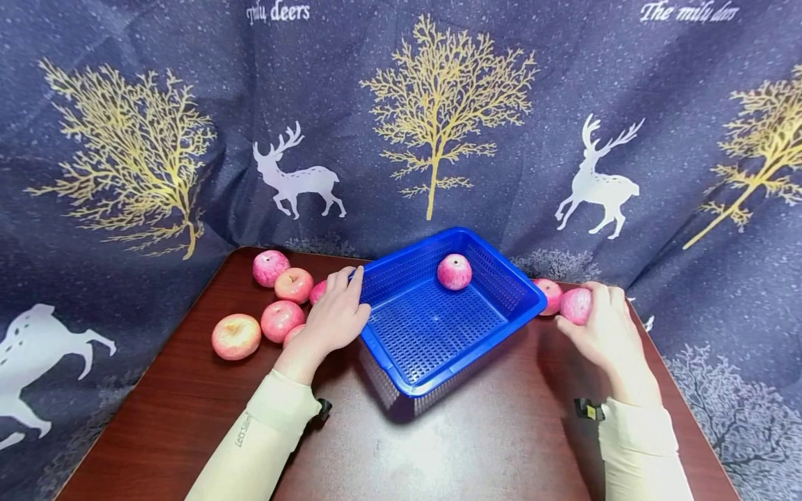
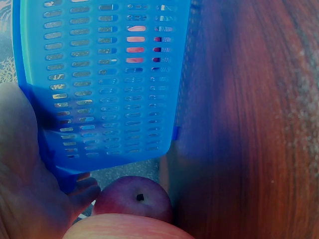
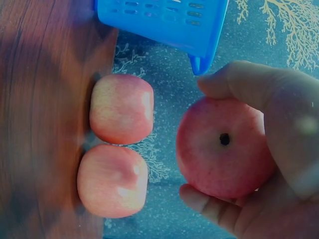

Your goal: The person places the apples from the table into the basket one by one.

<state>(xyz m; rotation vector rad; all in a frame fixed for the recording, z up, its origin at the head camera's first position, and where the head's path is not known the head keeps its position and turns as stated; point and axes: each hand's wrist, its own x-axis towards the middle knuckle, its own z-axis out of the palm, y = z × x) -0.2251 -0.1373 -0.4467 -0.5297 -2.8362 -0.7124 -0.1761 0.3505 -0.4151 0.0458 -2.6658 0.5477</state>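
A blue plastic basket (image 1: 432,334) with perforated walls stands at the middle of the table, one red apple (image 1: 454,271) inside it. My left hand (image 1: 335,313) grips its left rim; in the left wrist view the basket wall (image 2: 114,109) rises beside the palm, with an apple (image 2: 132,199) near the fingertips. On the right, my right hand (image 1: 604,327) holds a pinkish apple (image 3: 224,149) between thumb and fingers. Two more apples, an upper one (image 3: 122,109) and a lower one (image 3: 112,181), sit on the table beside it in the right wrist view.
Several apples lie left of the basket, among them a yellowish one (image 1: 236,337) and a red one (image 1: 271,268); my left hand partly covers some. The brown table (image 1: 501,431) ends at a dark cloth (image 1: 401,167) printed with deer and trees.
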